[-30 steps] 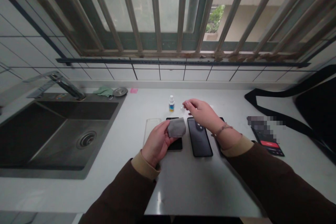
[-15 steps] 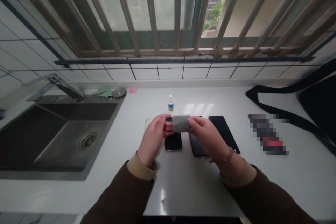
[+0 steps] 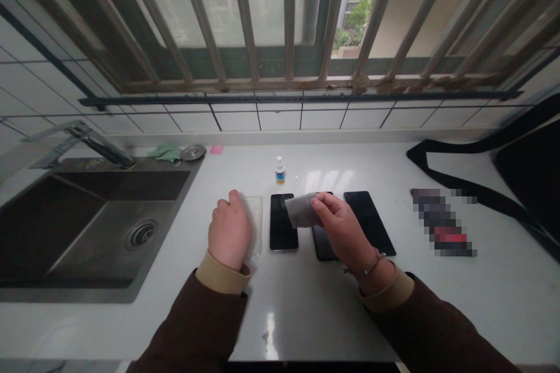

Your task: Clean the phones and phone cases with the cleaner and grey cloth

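Between the thumb and fingers of my right hand (image 3: pixel 343 224) is a small grey cloth (image 3: pixel 303 210), hanging over the right edge of a black smartphone (image 3: pixel 283 224). My left hand (image 3: pixel 230 233) has its back to me, fingers curled in; whether anything is inside them is hidden. Just right of that hand, and partly covered by it, lies a clear phone case (image 3: pixel 257 221). Two more dark, flat devices lie under and beside my right hand: one (image 3: pixel 324 245) mostly covered, the other a black tablet-like slab (image 3: pixel 371 218).
A small white bottle (image 3: pixel 280 171) with a blue and yellow label stands behind the phone, a tiny clear piece beside it. At left is a sink (image 3: pixel 161 210) with a faucet (image 3: pixel 96 143) and a green cloth (image 3: pixel 165 153). A black strap (image 3: pixel 464 172) lies at right.
My left hand has let go of the grey cloth and moved left, its fingers now curled beside the clear case. The right hand keeps the cloth, whose free end now droops.
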`<state>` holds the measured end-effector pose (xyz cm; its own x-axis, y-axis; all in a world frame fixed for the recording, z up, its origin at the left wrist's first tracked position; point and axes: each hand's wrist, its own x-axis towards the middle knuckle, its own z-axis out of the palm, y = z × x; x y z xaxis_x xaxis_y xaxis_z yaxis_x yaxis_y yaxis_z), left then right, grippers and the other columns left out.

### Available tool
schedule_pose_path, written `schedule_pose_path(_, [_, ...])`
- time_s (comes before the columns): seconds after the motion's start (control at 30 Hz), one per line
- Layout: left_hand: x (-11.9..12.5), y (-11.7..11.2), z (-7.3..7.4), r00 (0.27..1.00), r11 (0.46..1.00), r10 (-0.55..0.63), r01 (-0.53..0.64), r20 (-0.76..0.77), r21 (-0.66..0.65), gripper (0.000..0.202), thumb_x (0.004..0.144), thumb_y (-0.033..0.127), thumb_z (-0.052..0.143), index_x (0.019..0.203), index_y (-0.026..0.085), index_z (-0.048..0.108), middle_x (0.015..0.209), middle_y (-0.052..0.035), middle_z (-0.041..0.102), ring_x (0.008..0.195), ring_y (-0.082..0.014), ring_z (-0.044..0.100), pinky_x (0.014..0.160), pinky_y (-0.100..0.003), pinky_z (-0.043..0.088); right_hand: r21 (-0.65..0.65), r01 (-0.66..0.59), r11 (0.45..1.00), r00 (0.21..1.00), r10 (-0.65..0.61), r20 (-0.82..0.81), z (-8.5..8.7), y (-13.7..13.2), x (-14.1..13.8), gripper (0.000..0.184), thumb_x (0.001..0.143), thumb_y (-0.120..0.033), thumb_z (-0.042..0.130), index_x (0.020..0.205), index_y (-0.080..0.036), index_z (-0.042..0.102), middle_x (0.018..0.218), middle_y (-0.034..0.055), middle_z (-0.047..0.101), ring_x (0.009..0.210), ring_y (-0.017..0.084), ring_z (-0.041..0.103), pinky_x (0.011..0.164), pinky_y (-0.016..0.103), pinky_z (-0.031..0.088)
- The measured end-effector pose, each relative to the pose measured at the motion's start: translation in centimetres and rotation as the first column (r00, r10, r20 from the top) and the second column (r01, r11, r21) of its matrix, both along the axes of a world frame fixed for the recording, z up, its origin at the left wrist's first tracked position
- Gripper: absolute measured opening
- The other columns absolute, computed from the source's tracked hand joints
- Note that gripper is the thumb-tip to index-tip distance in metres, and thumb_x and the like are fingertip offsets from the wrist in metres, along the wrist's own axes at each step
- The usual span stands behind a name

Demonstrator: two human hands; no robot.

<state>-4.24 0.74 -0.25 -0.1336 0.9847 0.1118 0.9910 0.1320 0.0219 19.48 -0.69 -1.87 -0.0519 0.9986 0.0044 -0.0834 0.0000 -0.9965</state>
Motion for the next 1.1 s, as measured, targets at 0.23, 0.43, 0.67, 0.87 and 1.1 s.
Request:
schedule_pose_path(0.23, [-0.1, 0.6, 0.3, 0.992, 0.997, -0.022, 0.012, 0.128, 0.074, 0.048, 0.097, 0.005, 0.04, 0.142, 0.008, 0.054, 0.11, -0.0225, 0.071, 0.094, -0.036, 0.075, 0.082, -0.044, 0.058, 0.014, -0.402, 0.915, 0.914, 0.402, -0.058, 1.3, -0.9, -0.4, 0.032, 0.102, -0.053, 0.071, 0.096, -0.022, 0.072, 0.085, 0.0004, 0.065, 0.077, 0.016, 0.06, 0.076, 0.033, 0.053])
schedule_pose_path(0.43, [0.0, 0.7, 1.0, 0.872, 0.938, -0.206, 0.048, 0.444, 0.343, 0.035, 0.101, 0.015, 0.049, 0.134, 0.014, 0.06, 0.115, -0.0184, 0.073, 0.102, -0.0325, 0.073, 0.093, -0.045, 0.057, 0.096, -0.389, 0.916, 0.921, 0.386, 0.046, 1.3, -0.8, -0.1, 0.03, 0.105, -0.051, 0.068, 0.095, -0.024, 0.076, 0.131, 0.0091, 0.065, 0.111, 0.022, 0.064, 0.1, 0.042, 0.054])
schedule_pose_path(0.67, [2.0, -0.3, 1.1, 0.524, 0.951, -0.303, 0.114, 0.796, 0.287, 0.026, 0.095, 0.023, 0.069, 0.12, 0.023, 0.069, 0.096, -0.0043, 0.072, 0.076, -0.0183, 0.066, 0.073, -0.03, 0.052, 0.024, -0.382, 0.924, 0.923, 0.379, 0.07, 0.4, -0.6, -0.3, 0.032, 0.105, -0.055, 0.066, 0.113, -0.026, 0.079, 0.136, 0.0106, 0.073, 0.126, 0.028, 0.067, 0.113, 0.053, 0.05])
schedule_pose_path(0.87, [2.6, -0.2, 0.5, -0.066, 0.992, -0.098, 0.077, 0.993, 0.103, 0.032, 0.104, 0.047, 0.062, 0.109, 0.018, 0.073, 0.082, -0.0019, 0.066, 0.064, -0.0145, 0.06, 0.062, -0.027, 0.051, -0.073, -0.362, 0.929, 0.926, 0.348, -0.149, 0.4, -0.8, -0.5, 0.041, 0.103, -0.056, 0.071, 0.127, -0.024, 0.079, 0.115, 0.0087, 0.079, 0.101, 0.022, 0.073, 0.097, 0.042, 0.058])
schedule_pose_path(1.1, [3.2, -0.2, -0.6, -0.26, 1.0, -0.026, 0.01, 0.965, 0.029, 0.041, 0.103, 0.06, 0.065, 0.095, 0.02, 0.068, 0.057, 0.0078, 0.045, 0.047, -0.0096, 0.04, 0.048, -0.022, 0.037, -0.069, -0.494, 0.867, 0.832, 0.448, -0.327, 1.0, -1.4, -0.7, 0.041, 0.104, -0.054, 0.072, 0.128, -0.022, 0.079, 0.123, 0.0106, 0.079, 0.107, 0.021, 0.074, 0.1, 0.039, 0.058])
